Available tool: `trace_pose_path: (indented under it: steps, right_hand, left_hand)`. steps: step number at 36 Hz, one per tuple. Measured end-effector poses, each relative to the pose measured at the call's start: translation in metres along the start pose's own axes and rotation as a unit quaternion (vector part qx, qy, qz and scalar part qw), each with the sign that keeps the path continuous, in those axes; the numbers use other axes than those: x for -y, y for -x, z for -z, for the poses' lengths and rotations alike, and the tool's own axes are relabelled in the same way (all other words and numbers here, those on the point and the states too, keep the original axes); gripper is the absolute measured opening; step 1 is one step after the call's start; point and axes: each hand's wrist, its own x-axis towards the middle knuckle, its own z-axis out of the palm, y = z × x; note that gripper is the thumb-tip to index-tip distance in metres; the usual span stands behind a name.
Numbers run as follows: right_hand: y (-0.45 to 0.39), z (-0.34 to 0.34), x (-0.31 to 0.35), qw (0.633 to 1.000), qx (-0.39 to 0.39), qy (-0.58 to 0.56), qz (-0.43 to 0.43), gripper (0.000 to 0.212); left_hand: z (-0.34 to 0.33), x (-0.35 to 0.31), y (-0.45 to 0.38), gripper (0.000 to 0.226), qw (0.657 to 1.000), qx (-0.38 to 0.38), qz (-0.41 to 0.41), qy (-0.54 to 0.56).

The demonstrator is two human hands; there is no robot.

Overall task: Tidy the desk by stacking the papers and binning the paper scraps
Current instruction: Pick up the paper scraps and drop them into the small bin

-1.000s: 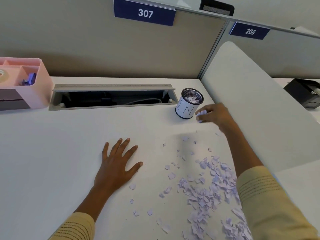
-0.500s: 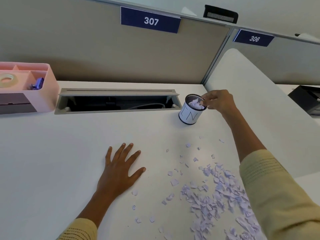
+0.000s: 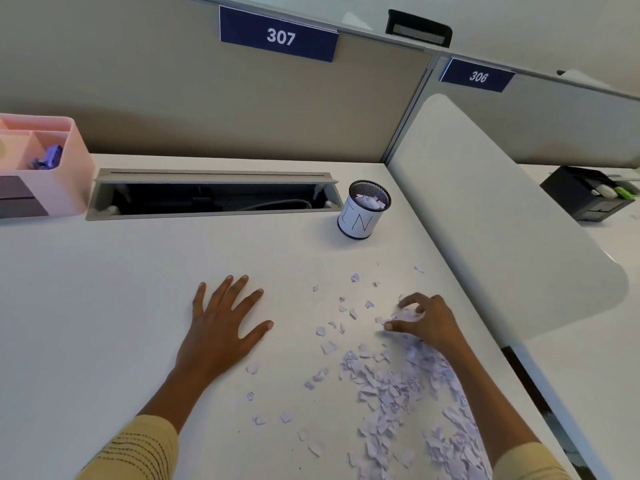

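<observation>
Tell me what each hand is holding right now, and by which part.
The left hand holds nothing; it rests flat on the desk. The right hand curls its fingertips round a few paper scraps at the pile's far edge.

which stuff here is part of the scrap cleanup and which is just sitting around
Part of the job:
- paper scraps scattered on the desk
- mesh cup already holding scraps
- right hand gathering scraps
- left hand flat on the desk

Just lying about:
- pink organizer
- black tray
- cable hatch

Pink organiser, open cable tray, signs 307 and 306
</observation>
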Motion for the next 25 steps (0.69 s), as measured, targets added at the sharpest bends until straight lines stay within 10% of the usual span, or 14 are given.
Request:
trace_pose_path:
  steps: [8,25]
  right_hand:
    - [-0.014,-0.015,0.027,0.997,0.029,-0.062,0.047,0.009]
    - [-0.093,0.080,0.122,0.953,-0.114,-0.254,0.119,0.012]
  left_hand:
    - [0.000,0.000,0.000,0.073,1.000,0.001,0.001,0.001]
    - [-0.002,0.000,0.000,0.066,1.000,-0.018,-0.006,-0.004]
